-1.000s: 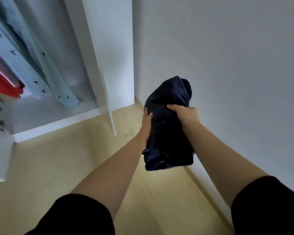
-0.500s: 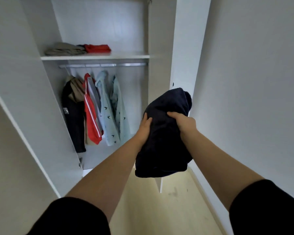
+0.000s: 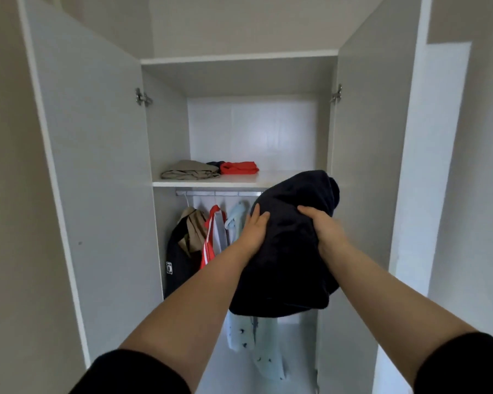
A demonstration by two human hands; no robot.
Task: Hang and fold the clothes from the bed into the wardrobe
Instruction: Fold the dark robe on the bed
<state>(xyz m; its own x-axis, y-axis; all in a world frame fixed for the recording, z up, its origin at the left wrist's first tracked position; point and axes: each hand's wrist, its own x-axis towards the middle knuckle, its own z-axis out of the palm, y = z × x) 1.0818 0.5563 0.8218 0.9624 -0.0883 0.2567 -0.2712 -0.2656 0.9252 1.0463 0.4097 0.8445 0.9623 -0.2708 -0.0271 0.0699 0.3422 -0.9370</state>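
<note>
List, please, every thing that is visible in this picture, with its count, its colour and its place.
wardrobe: 1, white, ahead, both doors open
shelf: 1, white, inside the wardrobe, above the rail
rail: 1, metal, just under the shelf
folded beige garment: 1, on the shelf, left
folded red garment: 1, on the shelf, right of the beige one, something dark behind it
hanging clothes: several, black, beige, red with white, light blue, on the rail
dark navy garment: 1, folded, held in front of the wardrobe, near shelf height
left hand: 1, holds the navy garment's left side
right hand: 1, grips the navy garment's right side
</note>
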